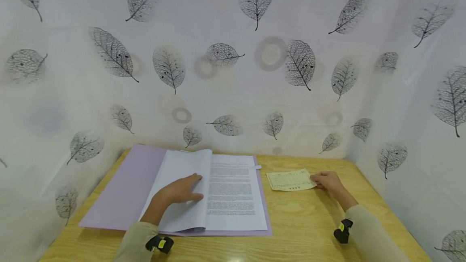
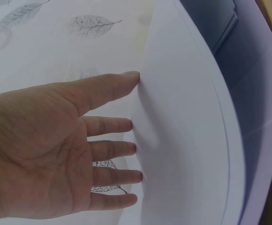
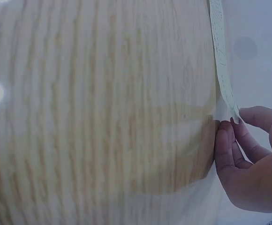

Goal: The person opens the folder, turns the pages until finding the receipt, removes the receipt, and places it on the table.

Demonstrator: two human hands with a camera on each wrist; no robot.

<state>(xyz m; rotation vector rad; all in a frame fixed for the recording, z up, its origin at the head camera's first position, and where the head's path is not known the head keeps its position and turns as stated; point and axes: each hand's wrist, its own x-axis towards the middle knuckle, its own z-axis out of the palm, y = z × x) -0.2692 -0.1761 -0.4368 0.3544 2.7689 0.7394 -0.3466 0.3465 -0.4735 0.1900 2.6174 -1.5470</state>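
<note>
A lilac folder lies spread on the table, with a stack of white sheets inside. Its turned-over pages bulge up along the middle, and a printed page faces up on the right. My left hand presses on the turned pages; in the left wrist view its fingers are straight, tips against the white paper. At the right, my right hand pinches the right edge of a pale yellow printed slip between thumb and fingers. The slip's corner shows between the fingertips in the right wrist view.
The wooden table reaches back to a white leaf-print curtain, which also closes in both sides. A small paper tab sticks out at the folder's right edge. Black wrist cameras sit on both sleeves.
</note>
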